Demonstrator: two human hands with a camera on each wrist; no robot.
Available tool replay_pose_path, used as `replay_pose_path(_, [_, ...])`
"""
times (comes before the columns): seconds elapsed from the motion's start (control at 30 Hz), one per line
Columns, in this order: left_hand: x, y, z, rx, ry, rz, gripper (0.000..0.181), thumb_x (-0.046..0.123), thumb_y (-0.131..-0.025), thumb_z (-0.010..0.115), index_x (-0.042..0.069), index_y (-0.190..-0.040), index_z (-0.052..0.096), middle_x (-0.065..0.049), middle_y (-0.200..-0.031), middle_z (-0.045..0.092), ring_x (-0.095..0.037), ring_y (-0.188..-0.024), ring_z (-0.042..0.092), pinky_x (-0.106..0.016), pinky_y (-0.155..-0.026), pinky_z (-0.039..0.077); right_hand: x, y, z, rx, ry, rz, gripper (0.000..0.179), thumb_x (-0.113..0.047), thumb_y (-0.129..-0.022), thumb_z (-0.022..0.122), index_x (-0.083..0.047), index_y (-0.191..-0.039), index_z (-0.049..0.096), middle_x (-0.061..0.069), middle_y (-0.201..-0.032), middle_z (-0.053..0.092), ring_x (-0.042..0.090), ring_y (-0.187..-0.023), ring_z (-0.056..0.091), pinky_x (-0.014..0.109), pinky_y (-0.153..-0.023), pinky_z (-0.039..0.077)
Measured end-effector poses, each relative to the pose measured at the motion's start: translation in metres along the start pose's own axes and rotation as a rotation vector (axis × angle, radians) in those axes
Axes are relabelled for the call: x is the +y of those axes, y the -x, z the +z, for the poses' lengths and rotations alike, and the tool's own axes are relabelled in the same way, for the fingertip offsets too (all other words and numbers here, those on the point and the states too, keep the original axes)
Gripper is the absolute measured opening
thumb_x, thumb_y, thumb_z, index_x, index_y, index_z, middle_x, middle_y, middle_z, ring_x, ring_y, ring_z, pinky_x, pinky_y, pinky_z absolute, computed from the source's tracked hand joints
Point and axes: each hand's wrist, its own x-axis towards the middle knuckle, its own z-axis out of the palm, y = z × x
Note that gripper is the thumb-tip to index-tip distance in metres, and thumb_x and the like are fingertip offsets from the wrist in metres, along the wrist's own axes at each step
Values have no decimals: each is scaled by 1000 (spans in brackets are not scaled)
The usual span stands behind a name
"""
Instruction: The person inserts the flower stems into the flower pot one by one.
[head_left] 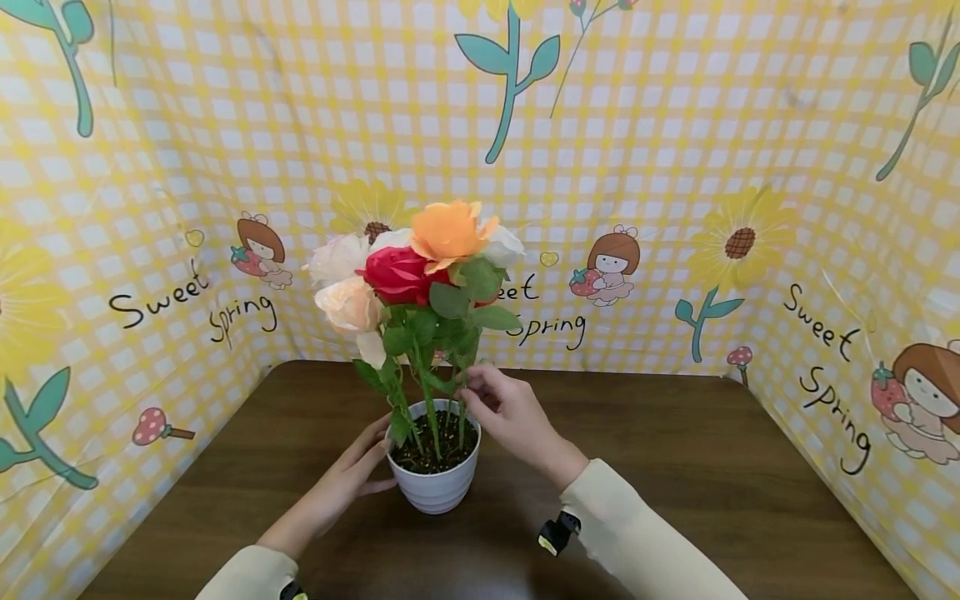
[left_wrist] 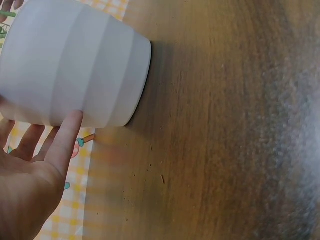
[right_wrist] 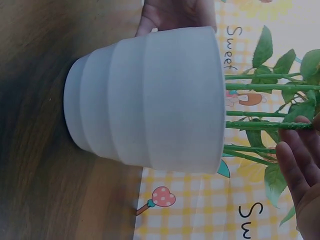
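Note:
A white ribbed flowerpot point(head_left: 433, 493) stands upright on the table, filled with dark soil point(head_left: 425, 457). Several roses on green stems rise from it: an orange rose point(head_left: 448, 232) on top, a red rose point(head_left: 396, 275) below, a peach rose point(head_left: 348, 306) at the left, and white ones around. My left hand point(head_left: 347, 473) rests on the pot's left side; in the left wrist view its fairly straight fingers point(left_wrist: 70, 137) touch the ribbed wall. Just above the rim on the right, my right hand point(head_left: 517, 414) pinches a rose stem point(right_wrist: 270, 125) between thumb and fingers.
The dark wooden table point(head_left: 637, 467) carries a few small dark crumbs point(left_wrist: 162, 178) near the pot. A yellow checked cloth point(head_left: 675, 125) with printed flowers and figures hangs behind and along both sides. A black wrist device point(head_left: 558, 533) sits at the right sleeve.

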Motion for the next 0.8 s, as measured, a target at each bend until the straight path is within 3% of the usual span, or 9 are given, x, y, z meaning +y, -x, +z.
replay_pose_path(0.2, [-1,0,0,2,-2,-1,60,35,-110,41,15,-161,17,-26,-158,20,-43,-143,24,-48,-97,53,4,1,5,-33,37,-44,15,-7,-101,60,-8,-115,61,6,-93,70,6,-76,62,23,-63,55])
replay_pose_path(0.47, [0,1,0,-5,-13,-3,61,37,-110,40,16,-161,16,-26,-159,17,-43,-144,22,-48,-98,53,10,5,8,-16,46,-19,14,-8,-100,62,-9,-114,61,5,-92,71,6,-73,62,23,-62,55])
replay_pose_path(0.8, [1,2,0,-19,-10,-1,62,38,-110,39,15,-161,13,-26,-159,16,-43,-144,21,-49,-99,51,14,5,12,5,58,16,13,-15,-96,70,-14,-106,61,-8,-86,66,4,-70,62,24,-60,54])
